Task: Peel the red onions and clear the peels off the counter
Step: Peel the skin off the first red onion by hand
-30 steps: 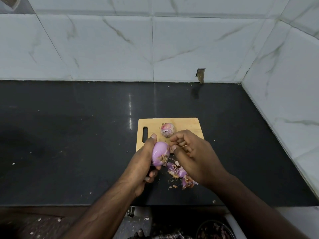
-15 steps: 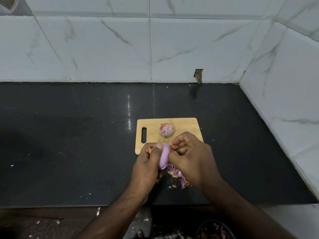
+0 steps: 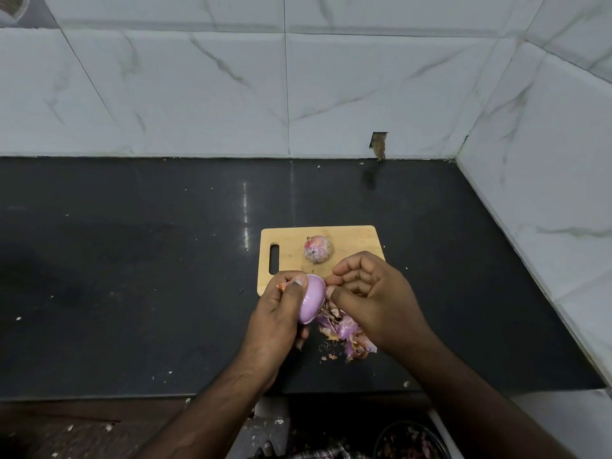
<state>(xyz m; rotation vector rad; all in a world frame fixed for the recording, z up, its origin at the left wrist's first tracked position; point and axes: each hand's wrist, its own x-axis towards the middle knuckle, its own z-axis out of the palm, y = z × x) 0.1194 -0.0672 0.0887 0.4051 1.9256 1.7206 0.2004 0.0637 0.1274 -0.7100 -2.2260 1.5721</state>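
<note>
Basically mid-peel on the first onion. Left hand [image 3: 281, 313] grips the peeled onion [image 3: 312, 303] just above the near edge of the cutting board [image 3: 291, 240], thumb over the top, a scrap of orange skin showing at the fingertips on its far side. Right hand [image 3: 371, 293] sits just beside it, fingers curled, thumb and forefinger close at the onion's right side; can't tell if they pinch a strip or nothing.

To do this well: rotate the bulb with the left, catch the loose skin edge with the right thumb, pull toward the root in one strip, drop it onto the peel pile [image 3: 347, 332] on the counter [image 3: 132, 276] below the hands.

Second onion [image 3: 318, 249] sits on the board, skin still partly on. I'd guess less than halfway; the pile isn't cleared yet.
</note>
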